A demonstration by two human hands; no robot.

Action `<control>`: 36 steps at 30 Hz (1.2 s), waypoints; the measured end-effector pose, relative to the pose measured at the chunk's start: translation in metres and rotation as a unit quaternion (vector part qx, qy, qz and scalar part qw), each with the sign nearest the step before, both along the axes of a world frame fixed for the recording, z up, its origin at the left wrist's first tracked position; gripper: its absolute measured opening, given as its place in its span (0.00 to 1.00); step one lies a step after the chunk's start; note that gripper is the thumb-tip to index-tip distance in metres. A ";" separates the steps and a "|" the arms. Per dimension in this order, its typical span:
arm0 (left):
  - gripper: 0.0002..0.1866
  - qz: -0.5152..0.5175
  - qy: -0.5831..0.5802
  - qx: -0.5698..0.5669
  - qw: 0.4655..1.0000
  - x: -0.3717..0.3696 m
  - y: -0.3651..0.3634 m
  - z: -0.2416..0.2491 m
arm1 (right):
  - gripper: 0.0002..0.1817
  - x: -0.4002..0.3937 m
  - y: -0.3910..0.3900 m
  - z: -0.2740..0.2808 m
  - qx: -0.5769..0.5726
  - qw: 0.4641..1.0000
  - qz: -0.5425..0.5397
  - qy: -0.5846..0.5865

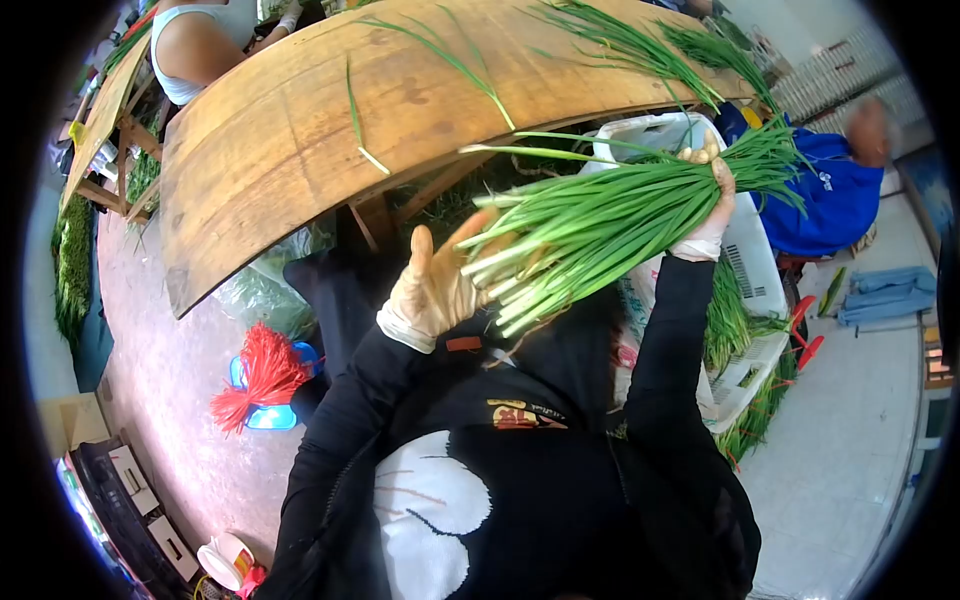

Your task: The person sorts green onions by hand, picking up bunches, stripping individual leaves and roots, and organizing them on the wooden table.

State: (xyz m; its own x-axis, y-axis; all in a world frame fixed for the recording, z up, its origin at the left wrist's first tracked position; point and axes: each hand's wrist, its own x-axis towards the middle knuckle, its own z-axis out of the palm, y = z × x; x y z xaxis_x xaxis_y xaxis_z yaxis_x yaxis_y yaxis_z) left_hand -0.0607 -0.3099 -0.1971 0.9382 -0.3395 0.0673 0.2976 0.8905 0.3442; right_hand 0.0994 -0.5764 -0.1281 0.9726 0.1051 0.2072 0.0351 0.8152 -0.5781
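A thick bunch of garlic chives point(610, 215) lies across in front of me, pale stem ends to the left and green leaf tips to the right. My right hand point(710, 205), in a thin whitish glove, is wrapped around the leafy part. At the stem ends is my left hand point(435, 285), gloved too, with thumb up and fingers stretched out; its fingertips are smeared by motion and overlap the cut ends. One or two longer stalks stick out past the bunch toward the table.
Loose chives point(630, 45) lie on the curved wooden table point(270, 150). A white plastic crate point(745, 250) with more chives stands at my right. Red ties point(262, 375) sit on a blue stool at the left. People are nearby, one in a blue top point(825, 190).
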 end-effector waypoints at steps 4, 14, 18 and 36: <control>0.52 -0.114 -0.064 -0.205 0.970 0.011 0.006 -0.026 | 0.18 -0.007 0.013 0.002 -0.042 0.998 -0.047 -0.013; 0.26 -0.069 0.036 -0.031 0.996 0.003 0.006 -0.027 | 0.23 -0.024 0.011 0.010 0.015 0.982 0.063 -0.178; 0.23 -0.112 0.027 0.141 0.983 -0.008 0.004 -0.026 | 0.23 -0.021 0.001 0.014 0.093 0.949 0.174 -0.244; 0.03 0.082 -0.117 0.434 0.890 0.000 -0.031 -0.002 | 0.19 -0.019 -0.006 0.039 0.056 0.863 0.315 -0.391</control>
State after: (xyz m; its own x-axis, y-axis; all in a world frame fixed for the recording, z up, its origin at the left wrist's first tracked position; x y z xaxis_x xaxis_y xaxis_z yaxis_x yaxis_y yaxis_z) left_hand -0.0602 -0.3406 -0.1994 0.9748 -0.2182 0.0469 0.0176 0.2845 0.9585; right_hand 0.0803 -0.5829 -0.0888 0.2877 0.4992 0.8174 -0.0914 0.8638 -0.4954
